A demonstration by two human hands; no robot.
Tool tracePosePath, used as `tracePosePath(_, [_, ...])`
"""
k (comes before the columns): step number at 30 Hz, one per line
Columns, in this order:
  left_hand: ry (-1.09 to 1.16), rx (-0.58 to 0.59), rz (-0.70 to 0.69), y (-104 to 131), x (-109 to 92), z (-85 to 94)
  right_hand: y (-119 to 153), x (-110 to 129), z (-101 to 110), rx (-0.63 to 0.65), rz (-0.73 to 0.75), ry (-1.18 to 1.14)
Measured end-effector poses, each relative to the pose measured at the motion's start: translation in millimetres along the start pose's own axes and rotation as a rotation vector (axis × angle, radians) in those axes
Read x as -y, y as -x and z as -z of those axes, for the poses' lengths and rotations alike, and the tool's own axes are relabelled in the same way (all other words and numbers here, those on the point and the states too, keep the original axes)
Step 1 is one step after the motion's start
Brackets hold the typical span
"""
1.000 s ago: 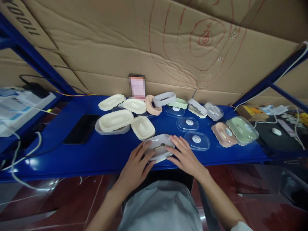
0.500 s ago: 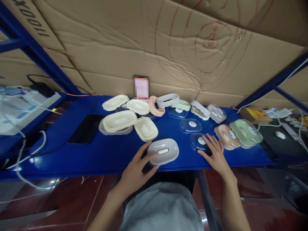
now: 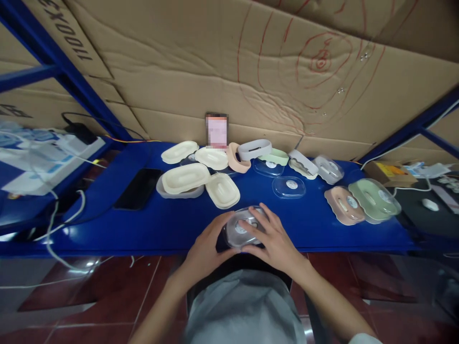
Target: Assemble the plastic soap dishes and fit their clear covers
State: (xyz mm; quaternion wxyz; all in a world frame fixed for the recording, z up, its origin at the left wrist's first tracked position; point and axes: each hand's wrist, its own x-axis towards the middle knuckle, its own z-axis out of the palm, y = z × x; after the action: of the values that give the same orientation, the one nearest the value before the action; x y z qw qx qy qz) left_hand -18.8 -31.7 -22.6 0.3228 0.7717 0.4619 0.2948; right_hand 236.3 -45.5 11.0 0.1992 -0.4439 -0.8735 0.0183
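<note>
The clear lid (image 3: 241,227) has moved over the grey box (image 3: 234,240).

The hands (image 3: 279,246) partly cover the clear lid (image 3: 234,236); toward twelve o'clock, the upright screen (image 3: 217,131) is pixelated beyond reading.

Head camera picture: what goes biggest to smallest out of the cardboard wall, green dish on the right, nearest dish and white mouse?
1. Cardboard wall
2. Green dish and nearest dish: unsure, because the nearest is partly covered and closer to the camera
3. White mouse
</note>
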Motion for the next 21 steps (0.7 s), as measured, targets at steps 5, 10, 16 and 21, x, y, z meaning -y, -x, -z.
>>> tracePosePath(5, [-0.065, -0.023, -0.034, 0, -1, -2.7, 9, -8, -1, -0.048, -0.008, 0.057])
tracePosePath(10, [-0.113, -0.01, -0.105, 0, -3, -2.7, 18, -4, -13, -0.128, -0.061, 0.054])
tracePosePath(16, [-0.192, -0.003, -0.096, -1, -5, -2.6, 21, -5, -8, -0.075, -0.059, 0.01])
tracePosePath(21, [-0.202, -0.019, -0.113, -1, -7, -2.3, 27, -4, -14, -0.145, -0.063, 0.024])
